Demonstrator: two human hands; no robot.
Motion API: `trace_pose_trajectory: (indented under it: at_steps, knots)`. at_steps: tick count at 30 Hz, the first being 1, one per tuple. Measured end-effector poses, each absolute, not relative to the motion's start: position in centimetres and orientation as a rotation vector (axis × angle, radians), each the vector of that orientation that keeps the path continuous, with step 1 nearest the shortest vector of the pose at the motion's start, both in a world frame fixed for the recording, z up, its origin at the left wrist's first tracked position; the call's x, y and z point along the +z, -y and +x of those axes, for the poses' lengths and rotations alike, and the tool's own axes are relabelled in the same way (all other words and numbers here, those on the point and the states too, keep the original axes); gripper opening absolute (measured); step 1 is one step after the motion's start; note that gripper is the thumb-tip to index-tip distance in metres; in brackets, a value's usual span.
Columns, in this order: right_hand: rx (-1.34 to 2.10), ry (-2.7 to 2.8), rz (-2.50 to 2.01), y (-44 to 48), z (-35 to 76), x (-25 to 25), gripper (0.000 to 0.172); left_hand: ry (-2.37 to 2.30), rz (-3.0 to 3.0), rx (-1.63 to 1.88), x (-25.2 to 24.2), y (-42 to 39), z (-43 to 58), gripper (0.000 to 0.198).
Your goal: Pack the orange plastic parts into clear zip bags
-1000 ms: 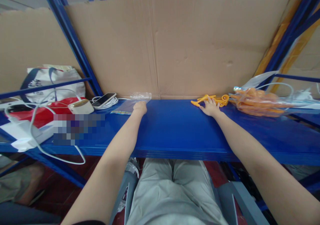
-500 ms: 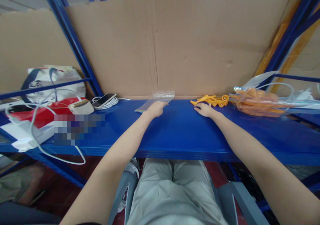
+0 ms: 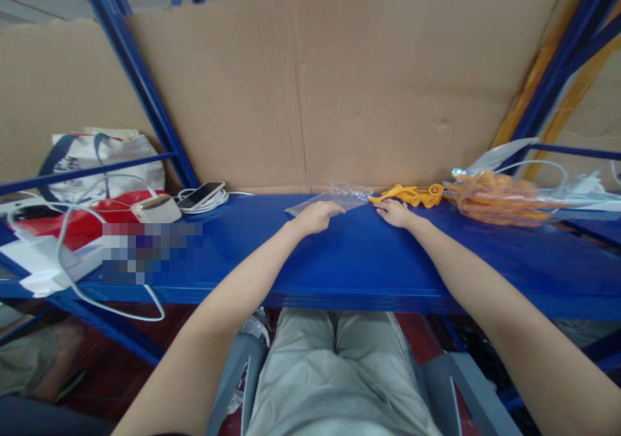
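My left hand (image 3: 317, 218) is closed on the near edge of a clear plastic bag (image 3: 334, 198), its forefinger pointing right. The bag lies slanted over the blue shelf top, and its right end reaches the tip of an orange curved piece. Several such orange pieces (image 3: 412, 195), with flared round ends, lie in a small pile at the back. My right hand (image 3: 395, 213) rests on the shelf in front of that pile's left end. Its fingers are bent around the leftmost piece's tip, and they partly hide their own contact with it.
A clear bag of orange pieces (image 3: 504, 196) lies to the right. At left are a phone (image 3: 204, 195) on a coiled white cable, a white box (image 3: 156, 209), a red bag (image 3: 114, 208) and a power strip (image 3: 80, 258). A cardboard wall (image 3: 378, 87) stands behind.
My left hand has moved right with the plastic bag, bringing the bag's end up to the orange pieces. My right hand has shifted slightly left and its fingers have drawn in.
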State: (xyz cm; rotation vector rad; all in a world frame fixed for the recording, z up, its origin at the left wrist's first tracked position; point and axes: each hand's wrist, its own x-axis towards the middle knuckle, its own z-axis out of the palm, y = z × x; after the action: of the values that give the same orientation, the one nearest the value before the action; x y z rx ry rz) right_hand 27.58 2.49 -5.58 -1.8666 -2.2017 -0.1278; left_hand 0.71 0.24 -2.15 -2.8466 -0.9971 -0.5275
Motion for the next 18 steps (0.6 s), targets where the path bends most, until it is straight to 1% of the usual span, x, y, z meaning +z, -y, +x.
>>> trace_pose_trajectory:
  at_steps: [6,12,16,18]
  knots:
    - [-0.125,2.218,-1.861,-2.4,27.5,-5.4,0.044,1.150,-2.840,-0.334,-2.6,-0.7,0.1,0.062]
    - [-0.200,2.224,-1.782,-2.3,27.7,-5.0,0.034,1.300,-2.762,-0.233,-2.3,-0.7,-0.7,0.064]
    - [-0.230,2.194,-1.767,-1.9,27.7,-4.4,0.033,1.494,-2.622,-0.137,-1.7,-0.3,-1.0,0.060]
    - [-0.247,2.166,-1.751,-1.7,27.7,-4.1,0.032,1.622,-2.501,-0.057,-1.3,0.0,-1.2,0.054]
